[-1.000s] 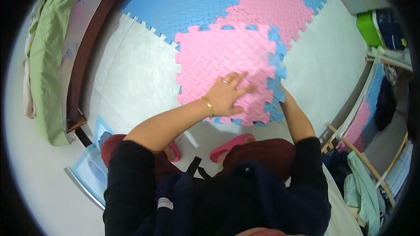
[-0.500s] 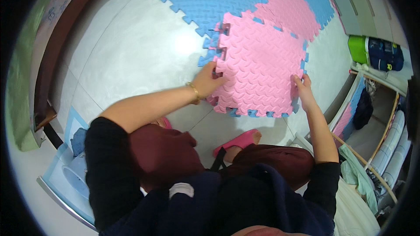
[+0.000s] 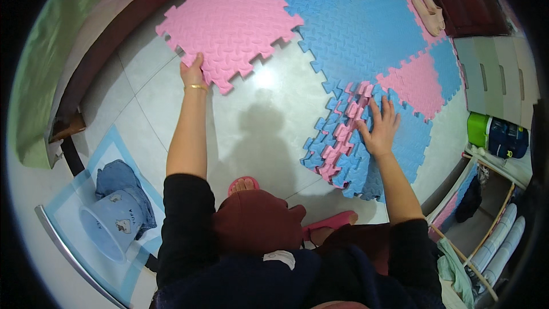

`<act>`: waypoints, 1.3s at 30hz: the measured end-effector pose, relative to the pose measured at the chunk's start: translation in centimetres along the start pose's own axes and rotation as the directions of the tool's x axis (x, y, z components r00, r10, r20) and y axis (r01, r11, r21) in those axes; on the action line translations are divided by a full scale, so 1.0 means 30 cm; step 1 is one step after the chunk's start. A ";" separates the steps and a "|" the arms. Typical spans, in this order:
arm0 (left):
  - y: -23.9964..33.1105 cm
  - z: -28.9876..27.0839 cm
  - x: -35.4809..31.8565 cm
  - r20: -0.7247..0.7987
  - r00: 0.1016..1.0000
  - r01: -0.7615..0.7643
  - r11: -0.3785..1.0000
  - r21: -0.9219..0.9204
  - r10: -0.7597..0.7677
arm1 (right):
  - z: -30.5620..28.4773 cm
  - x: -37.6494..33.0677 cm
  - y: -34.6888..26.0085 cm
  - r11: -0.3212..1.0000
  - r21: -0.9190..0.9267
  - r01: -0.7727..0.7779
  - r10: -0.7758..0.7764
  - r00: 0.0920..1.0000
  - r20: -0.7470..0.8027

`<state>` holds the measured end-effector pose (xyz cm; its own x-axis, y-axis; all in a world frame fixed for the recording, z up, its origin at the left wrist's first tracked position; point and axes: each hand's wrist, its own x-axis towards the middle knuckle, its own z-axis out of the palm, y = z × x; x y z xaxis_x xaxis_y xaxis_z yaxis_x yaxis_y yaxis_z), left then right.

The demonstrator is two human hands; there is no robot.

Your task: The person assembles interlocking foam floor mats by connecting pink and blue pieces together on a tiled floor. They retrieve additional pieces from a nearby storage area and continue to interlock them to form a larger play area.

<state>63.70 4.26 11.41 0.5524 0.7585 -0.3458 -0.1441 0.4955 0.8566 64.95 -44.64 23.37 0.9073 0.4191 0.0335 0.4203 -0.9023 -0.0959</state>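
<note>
Pink foam tile [image 3: 231, 23] out ahead to the left, patterned face up, over the pale floor [image 3: 257, 149], with its right-hand corner just beside the joined blue matting [image 3: 354, 34]; impossible to tell whether resting or raised a little. Probably very light for such breadth, soft under the fingertips, yet stiff enough to stay nearly flat from a hold at one edge. Likely to flex or droop under a pinch far out at a corner, but hardly fragile beyond a creased or torn tab. Raised pattern across the face, so not likely to slip from a dry grasp. Best taken by the solid margin just inside the toothed edge — thumb above, fingers beneath — rather than by a single tab.

Left hand [image 3: 193, 70] closed on the near edge of the pink tile, thumb over the top, fingers mostly hidden. Right hand [image 3: 380, 126] spread wide, fingers nearly straight, laid on the stack of tiles [image 3: 337, 143] beside its toothed pink-and-blue edges — no grasp visible, underside of the palm out of sight. Stack tilted, near the blue matting; likely heavier and prone to fanning apart, so better held across all layers.
</note>
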 end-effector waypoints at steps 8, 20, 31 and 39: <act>-0.067 0.052 0.337 -0.215 0.964 -0.043 0.894 0.446 0.154 | 0.000 0.010 0.004 0.999 0.026 -0.042 0.043 0.999 -0.009; 0.053 0.086 0.283 -0.021 0.898 -0.132 0.313 0.940 0.440 | -0.002 0.014 0.012 0.997 0.035 -0.066 0.065 0.998 0.027; 0.051 0.197 0.148 -0.085 0.870 0.064 0.060 0.996 0.485 | -0.005 0.017 0.016 0.997 0.060 -0.043 0.043 0.999 -0.004; 0.067 0.208 0.189 -0.099 0.863 0.119 -0.008 0.993 0.495 | -0.001 0.013 0.019 0.997 0.053 -0.053 0.053 0.999 0.007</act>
<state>71.68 6.92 13.57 0.3238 0.9421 0.0876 0.8820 -0.3340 0.3323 65.54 -44.98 23.35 0.9281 0.3717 0.0210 0.3705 -0.9167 -0.1498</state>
